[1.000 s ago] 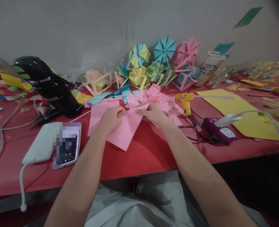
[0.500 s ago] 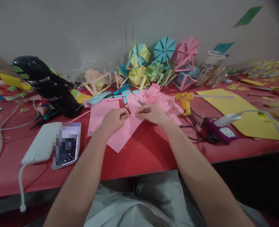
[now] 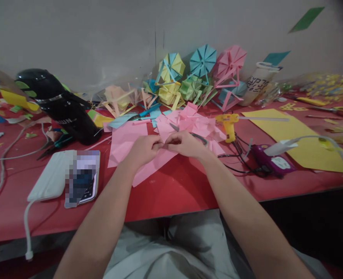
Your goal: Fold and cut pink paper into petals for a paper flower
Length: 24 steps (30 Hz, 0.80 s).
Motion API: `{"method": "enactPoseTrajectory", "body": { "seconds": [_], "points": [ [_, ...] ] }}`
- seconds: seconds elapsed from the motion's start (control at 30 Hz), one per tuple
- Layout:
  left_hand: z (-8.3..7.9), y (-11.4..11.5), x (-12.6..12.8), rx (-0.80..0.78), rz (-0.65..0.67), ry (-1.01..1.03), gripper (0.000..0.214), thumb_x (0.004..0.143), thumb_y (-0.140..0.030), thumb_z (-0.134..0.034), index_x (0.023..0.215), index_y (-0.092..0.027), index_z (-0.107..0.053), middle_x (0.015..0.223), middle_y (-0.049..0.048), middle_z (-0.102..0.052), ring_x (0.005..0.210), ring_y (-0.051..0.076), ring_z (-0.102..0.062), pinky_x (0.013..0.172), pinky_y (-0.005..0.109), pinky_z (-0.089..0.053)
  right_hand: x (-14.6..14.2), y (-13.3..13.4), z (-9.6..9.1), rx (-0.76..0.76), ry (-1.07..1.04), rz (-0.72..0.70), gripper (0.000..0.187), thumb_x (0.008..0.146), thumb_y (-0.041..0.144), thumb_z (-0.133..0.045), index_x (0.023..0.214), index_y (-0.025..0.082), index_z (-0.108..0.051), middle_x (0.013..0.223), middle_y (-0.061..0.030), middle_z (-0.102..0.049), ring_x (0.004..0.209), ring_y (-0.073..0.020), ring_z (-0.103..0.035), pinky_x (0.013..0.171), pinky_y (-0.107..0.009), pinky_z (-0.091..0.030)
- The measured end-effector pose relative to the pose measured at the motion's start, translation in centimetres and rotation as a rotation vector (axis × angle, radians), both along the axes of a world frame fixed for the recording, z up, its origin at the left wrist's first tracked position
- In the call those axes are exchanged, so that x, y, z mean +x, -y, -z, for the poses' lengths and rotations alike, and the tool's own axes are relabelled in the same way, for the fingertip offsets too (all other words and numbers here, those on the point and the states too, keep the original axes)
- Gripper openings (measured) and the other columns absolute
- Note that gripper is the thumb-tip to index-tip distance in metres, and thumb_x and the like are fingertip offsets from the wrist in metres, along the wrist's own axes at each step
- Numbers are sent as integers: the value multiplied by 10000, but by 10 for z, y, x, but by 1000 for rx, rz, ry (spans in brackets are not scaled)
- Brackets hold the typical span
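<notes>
A sheet of pink paper (image 3: 152,167) is pinched between the fingers of my left hand (image 3: 145,150) and my right hand (image 3: 186,144). Their fingertips almost meet at its upper edge, and part of the sheet is hidden under my left hand. Another flat pink sheet (image 3: 125,137) lies behind my left hand. Just beyond my right hand is a heap of pink paper pieces (image 3: 190,120). The grey tip of scissors (image 3: 174,127) rests on that heap, mostly covered by my right hand.
Folded paper lanterns (image 3: 203,62) stand along the wall. At right are a yellow glue gun (image 3: 228,124), a purple power socket (image 3: 271,159) and a yellow sheet (image 3: 278,130). A black bottle (image 3: 64,110), a white power bank (image 3: 52,174) and a phone (image 3: 83,176) occupy the left.
My fingertips have come closer together along the paper's edge. The sheet's near corner has lifted and folded up, so less of it shows. More of the dark scissors handle shows beside my right hand.
</notes>
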<state>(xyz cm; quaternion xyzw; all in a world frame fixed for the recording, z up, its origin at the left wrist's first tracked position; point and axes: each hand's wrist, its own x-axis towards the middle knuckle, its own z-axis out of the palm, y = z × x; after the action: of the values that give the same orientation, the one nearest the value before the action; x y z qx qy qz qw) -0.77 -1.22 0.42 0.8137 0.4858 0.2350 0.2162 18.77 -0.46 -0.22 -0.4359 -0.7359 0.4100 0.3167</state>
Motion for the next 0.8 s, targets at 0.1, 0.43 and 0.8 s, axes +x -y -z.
{"method": "enactPoseTrajectory", "body": {
  "seconds": [0.1, 0.43, 0.8],
  "points": [
    [-4, -1, -4, -1, -43, -4, 188, 827, -161, -503, 766, -220, -671, 845, 51, -750, 804, 223, -654, 736, 344, -447, 2, -1, -1, 17, 6, 8, 102, 739, 257, -636, 710, 190, -706, 716, -12, -690, 682, -139, -598, 643, -269, -454],
    [-11, -5, -26, 40, -147, -3, 159, 812, -209, -516, 696, -223, -623, 767, 35, -713, 748, 213, -603, 678, 336, -390, 18, -4, -5, -70, -28, 67, 71, 706, 214, -649, 652, 204, -694, 630, -10, -650, 597, -132, -562, 580, -278, -432],
    [-9, -7, -33, 60, -211, 43, 139, 807, -209, -522, 695, -225, -602, 781, 42, -696, 781, 219, -609, 717, 343, -412, 26, -2, -12, -35, -169, 182, 158, 743, 344, -699, 703, 191, -690, 628, -10, -626, 565, -118, -527, 523, -263, -408]
  ]
}}
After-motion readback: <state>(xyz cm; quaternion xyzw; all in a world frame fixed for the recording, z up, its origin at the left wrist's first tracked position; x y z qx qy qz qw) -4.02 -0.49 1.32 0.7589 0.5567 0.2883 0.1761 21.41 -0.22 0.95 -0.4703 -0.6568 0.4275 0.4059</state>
